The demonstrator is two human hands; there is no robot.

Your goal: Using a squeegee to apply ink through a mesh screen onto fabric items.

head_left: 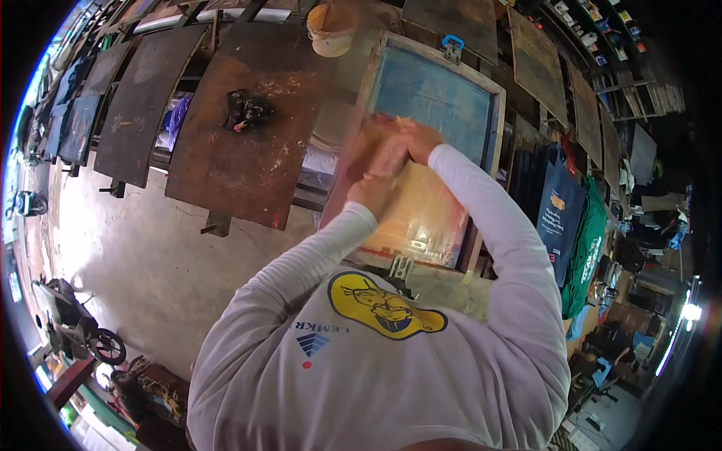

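A wood-rimmed printing screen (499, 128) with blue and orange-tinted mesh lies under my arms, held by a metal clamp (401, 269) at the near end and another (452, 51) at the far end. My left hand (367, 192) and my right hand (417, 140) are over its left half, both closed around a blurred reddish-brown bar (386, 154) that looks like a squeegee. My right hand is higher up and farther right. Motion blur hides the bar's exact outline and where it meets the mesh.
Worn boards (195, 165) flank the screen, one bearing a crumpled dark cloth (248, 109). A stained bucket (331, 37) stands beyond. Blue and green printed bags (564, 210) hang at the right. A motorcycle (79, 323) is parked lower left on the concrete floor (135, 255).
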